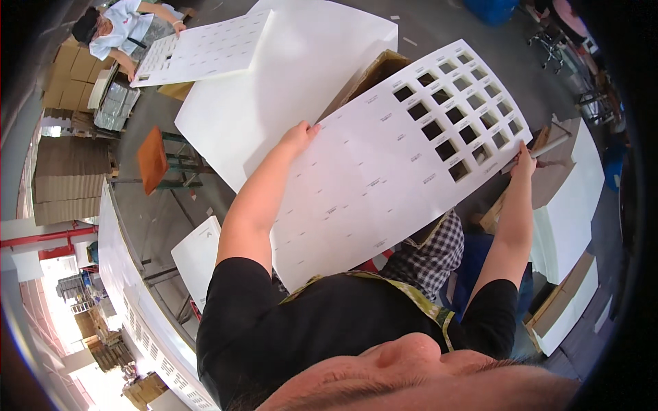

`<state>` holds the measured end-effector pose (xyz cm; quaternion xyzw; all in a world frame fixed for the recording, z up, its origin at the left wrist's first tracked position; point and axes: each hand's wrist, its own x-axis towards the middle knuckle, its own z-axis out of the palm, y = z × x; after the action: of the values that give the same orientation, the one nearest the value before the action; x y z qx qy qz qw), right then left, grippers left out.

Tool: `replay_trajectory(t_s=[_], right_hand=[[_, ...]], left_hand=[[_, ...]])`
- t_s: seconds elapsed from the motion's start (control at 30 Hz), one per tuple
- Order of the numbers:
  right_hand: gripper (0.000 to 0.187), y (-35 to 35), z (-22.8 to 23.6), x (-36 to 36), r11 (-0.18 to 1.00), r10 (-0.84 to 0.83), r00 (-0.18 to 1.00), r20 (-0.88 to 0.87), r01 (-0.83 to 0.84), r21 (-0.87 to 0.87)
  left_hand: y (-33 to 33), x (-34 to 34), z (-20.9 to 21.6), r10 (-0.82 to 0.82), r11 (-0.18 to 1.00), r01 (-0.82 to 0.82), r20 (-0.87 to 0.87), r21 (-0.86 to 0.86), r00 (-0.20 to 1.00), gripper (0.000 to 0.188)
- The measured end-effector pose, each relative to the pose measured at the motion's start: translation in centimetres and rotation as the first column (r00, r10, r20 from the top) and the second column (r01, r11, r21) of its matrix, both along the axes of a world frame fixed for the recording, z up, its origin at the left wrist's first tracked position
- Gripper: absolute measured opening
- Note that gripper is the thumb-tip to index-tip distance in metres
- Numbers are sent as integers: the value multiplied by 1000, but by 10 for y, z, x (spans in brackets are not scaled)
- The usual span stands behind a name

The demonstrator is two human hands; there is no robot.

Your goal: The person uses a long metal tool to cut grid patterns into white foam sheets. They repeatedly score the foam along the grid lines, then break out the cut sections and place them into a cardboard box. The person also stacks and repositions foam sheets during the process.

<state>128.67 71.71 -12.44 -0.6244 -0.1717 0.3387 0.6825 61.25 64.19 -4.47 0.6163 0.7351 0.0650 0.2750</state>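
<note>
A large white board with small printed marks stretches tilted in front of me. Rows of square holes are cut through its right end. My left hand is closed over the far edge near the middle, thumb side on the board. At the right end, my right hand grips the corner beside the cut-outs. Behind it, a wide blank white sheet lies partly covered by the board. Under the board, an open brown cardboard edge shows. What supports the board from below is hidden.
At the far left a co-worker holds a similar white board. An orange stool stands to my left, near stacked cardboard. White board stacks sit to my right. A long white table runs along the left.
</note>
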Motion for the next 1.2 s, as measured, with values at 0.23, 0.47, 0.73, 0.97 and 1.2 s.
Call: replay_trajectory(t_s=[0.23, 0.47, 0.73, 0.97, 1.2], right_hand=[[44, -52, 61, -35, 962, -5, 864, 504, 142, -235], [26, -216, 138, -209, 774, 629, 736, 251, -623, -113], [28, -225, 68, -283, 591, 803, 539, 254, -671, -448], [27, -228, 121, -308, 654, 748, 438, 499, -614, -442], [23, -236, 84, -312, 745, 626, 339, 702, -524, -413]], left_hand=[[0, -2, -6, 2, 1000, -2, -3, -14, 1000, 62], [2, -5, -9, -9, 1000, 9, 52, 5, 999, 64], [11, 0, -15, 9, 999, -10, 22, 48, 1000, 62], [16, -6, -24, 25, 1000, -24, 42, -13, 999, 61], [14, 1, -11, 22, 1000, -20, 101, -21, 995, 61]])
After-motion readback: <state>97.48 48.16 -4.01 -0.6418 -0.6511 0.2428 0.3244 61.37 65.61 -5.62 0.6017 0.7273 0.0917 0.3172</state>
